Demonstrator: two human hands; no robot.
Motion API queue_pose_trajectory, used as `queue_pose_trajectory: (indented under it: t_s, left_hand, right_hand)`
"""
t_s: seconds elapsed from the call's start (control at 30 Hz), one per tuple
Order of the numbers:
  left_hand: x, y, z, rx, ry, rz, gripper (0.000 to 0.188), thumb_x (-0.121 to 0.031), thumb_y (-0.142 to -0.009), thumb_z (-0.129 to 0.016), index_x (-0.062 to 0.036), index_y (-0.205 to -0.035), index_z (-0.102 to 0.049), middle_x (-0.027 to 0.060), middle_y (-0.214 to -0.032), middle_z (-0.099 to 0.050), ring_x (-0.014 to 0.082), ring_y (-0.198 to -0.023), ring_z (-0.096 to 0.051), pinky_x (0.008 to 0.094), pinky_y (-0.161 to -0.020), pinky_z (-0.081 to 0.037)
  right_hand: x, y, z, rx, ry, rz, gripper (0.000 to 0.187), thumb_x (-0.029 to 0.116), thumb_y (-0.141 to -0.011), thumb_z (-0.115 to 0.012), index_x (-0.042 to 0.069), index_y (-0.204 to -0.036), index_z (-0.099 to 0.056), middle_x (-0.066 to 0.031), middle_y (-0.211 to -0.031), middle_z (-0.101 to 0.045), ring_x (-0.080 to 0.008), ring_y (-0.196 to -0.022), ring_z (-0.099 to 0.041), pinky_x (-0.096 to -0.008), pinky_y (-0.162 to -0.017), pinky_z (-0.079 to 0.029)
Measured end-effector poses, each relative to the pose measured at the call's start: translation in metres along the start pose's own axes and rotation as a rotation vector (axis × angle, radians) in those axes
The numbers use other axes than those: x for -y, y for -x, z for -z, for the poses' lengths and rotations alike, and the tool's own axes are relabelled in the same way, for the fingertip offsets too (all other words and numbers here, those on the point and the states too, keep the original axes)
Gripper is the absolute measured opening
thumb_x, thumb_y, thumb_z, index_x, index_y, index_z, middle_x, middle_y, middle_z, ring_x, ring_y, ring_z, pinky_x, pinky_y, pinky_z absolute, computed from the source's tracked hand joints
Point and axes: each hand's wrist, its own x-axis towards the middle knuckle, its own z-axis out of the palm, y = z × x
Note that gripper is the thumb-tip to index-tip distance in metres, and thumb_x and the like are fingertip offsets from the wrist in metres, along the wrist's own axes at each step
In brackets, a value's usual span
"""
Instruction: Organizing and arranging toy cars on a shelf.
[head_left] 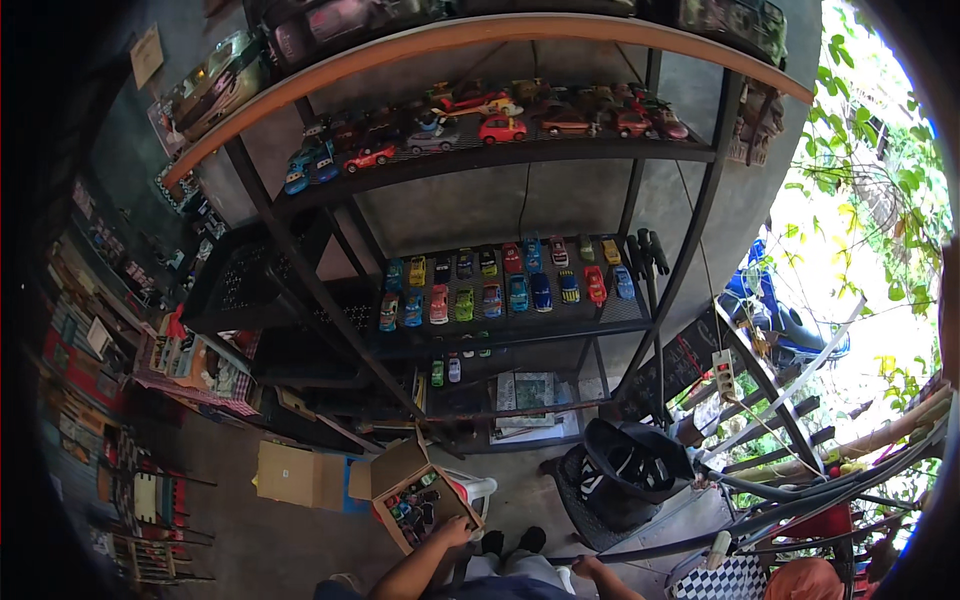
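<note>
An open cardboard box (400, 470) stands low in front of me, a jumble of small toy cars (418, 508) inside. My left hand (457, 530) is curled over the box's near right edge; its fingertips are hidden. At the lower edge, my right hand (588, 567) is closed beside a small white thing (565, 577) that I cannot make out. Ahead, toy cars (464, 302) stand in rows on the middle mesh shelf (520, 337). More toy vehicles (502, 129) crowd the upper shelf, among them a red and yellow helicopter (475, 103).
Beneath the box is a white stool-like object (480, 488). A dark bag (635, 460) rests on a black woven seat (585, 510) to the right. Papers (525, 400) lie on the bottom shelf. A power strip (723, 375) hangs at the right, near long poles (800, 490).
</note>
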Motion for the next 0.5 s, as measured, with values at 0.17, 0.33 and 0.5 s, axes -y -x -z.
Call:
queue_pose_trajectory:
  t_s: [0.17,0.33,0.5]
  left_hand:
    - [-0.045,-0.012,-0.021,0.038,0.169,0.288,0.036,-0.029,-0.084,-0.058,-0.0057,-0.11,-0.059,0.0211,-0.111,-0.062,0.0382,-0.105,-0.058,0.0447,-0.091,-0.045]
    - [-0.035,-0.016,-0.032,0.045,0.119,0.146,0.033,-0.033,-0.084,-0.06,-0.0041,-0.101,-0.06,0.0205,-0.099,-0.065,0.0376,-0.095,-0.062,0.044,-0.083,-0.048]
    - [-0.053,0.009,-0.005,0.051,0.192,0.235,0.031,-0.03,-0.084,-0.061,-0.0034,-0.099,-0.062,0.0198,-0.098,-0.065,0.0344,-0.094,-0.063,0.0417,-0.082,-0.048]
  right_hand:
    - [-0.053,-0.03,0.002,-0.169,-0.28,0.19,0.022,0.021,-0.082,-0.049,0.004,-0.074,-0.062,-0.0058,-0.061,-0.056,-0.0181,-0.057,-0.054,-0.036,-0.054,-0.044]
    - [0.003,-0.042,0.065,-0.144,-0.242,0.07,0.02,0.02,-0.083,-0.054,0.002,-0.084,-0.064,-0.0057,-0.069,-0.061,-0.0175,-0.063,-0.057,-0.0347,-0.055,-0.046]
    - [-0.059,-0.115,0.086,-0.185,-0.455,0.141,0.024,0.009,-0.078,-0.053,-0.001,-0.099,-0.061,-0.0099,-0.081,-0.064,-0.0196,-0.071,-0.061,-0.0337,-0.061,-0.048]
